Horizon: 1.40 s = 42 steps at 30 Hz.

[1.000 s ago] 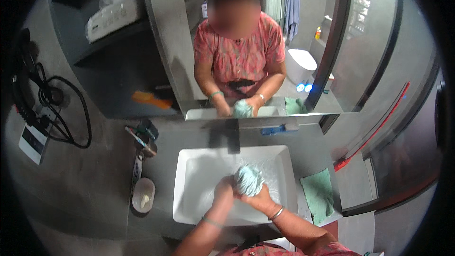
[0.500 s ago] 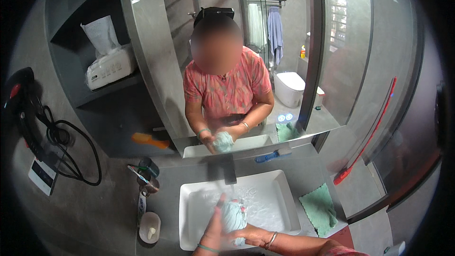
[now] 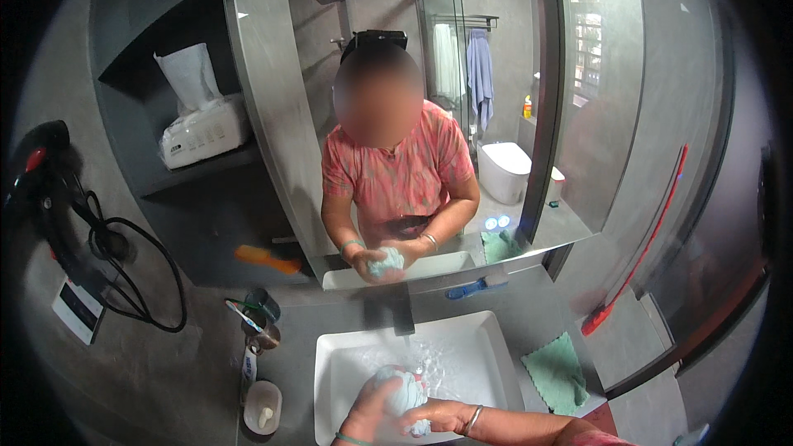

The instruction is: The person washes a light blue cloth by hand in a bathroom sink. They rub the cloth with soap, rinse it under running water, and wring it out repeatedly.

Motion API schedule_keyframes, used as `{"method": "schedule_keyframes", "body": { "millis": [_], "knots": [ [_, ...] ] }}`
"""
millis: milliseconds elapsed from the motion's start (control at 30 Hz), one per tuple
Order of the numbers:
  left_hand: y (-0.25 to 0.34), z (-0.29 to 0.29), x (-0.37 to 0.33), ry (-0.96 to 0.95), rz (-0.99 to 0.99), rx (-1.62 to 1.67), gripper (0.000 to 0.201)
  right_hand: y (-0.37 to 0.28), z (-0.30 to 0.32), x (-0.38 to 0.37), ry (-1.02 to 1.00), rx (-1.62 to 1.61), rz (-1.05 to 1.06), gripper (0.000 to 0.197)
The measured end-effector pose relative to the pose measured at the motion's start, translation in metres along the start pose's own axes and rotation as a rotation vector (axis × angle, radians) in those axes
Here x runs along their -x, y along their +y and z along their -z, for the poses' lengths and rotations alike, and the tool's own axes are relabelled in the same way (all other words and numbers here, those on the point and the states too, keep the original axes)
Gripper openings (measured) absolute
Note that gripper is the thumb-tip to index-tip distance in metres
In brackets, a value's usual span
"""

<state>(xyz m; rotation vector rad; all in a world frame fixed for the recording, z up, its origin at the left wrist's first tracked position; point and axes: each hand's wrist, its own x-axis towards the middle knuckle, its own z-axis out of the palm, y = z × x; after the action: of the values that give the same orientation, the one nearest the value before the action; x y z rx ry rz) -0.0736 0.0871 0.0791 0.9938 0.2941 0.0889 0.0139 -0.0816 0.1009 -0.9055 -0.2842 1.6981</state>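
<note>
Over the near part of the white basin (image 3: 489,332), I hold a bunched pale mint cloth (image 3: 405,397) between both hands. My left hand (image 3: 368,406) is wrapped round its left side, a little smeared by motion. From the right, my right hand (image 3: 439,416) grips the lower right side, its fingers curled into the folds. A dark square faucet (image 3: 402,319) juts over the basin's far edge, and water runs from it onto the basin floor behind the cloth. The mirror (image 3: 504,157) repeats both hands closed round the cloth.
Left of the basin are a soap dish (image 3: 262,400) with soap, a toothpaste tube (image 3: 249,363) and a cup (image 3: 264,337) with toothbrushes. A green cloth (image 3: 555,373) lies right; a blue brush (image 3: 467,289) lies behind. A hair dryer (image 3: 41,165) hangs at far left.
The cloth has turned and become more compact in my hands. My left fingers, raised beside it before, now fold over it. The whole view has shifted slightly downward.
</note>
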Motion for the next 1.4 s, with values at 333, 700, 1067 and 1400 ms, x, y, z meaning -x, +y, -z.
{"method": "schedule_keyframes", "body": {
  "millis": [333,700,1067,1400],
  "knots": [
    [0.016,-0.020,0.008,-0.246,0.029,0.133,0.070,-0.003,-0.004,0.015,-0.132,-0.114,0.077,0.042],
    [0.010,-0.033,-0.011,0.119,0.110,-0.024,0.026,0.004,-0.002,0.000,0.190,0.432,0.179,0.037],
    [-0.047,-0.016,-0.036,0.414,-0.021,-0.453,0.025,0.027,0.032,-0.029,0.391,0.529,0.159,0.045],
    [0.025,-0.025,0.003,-0.345,0.016,0.304,0.110,0.040,0.039,-0.019,-0.119,-0.129,0.012,0.065]
  ]
}}
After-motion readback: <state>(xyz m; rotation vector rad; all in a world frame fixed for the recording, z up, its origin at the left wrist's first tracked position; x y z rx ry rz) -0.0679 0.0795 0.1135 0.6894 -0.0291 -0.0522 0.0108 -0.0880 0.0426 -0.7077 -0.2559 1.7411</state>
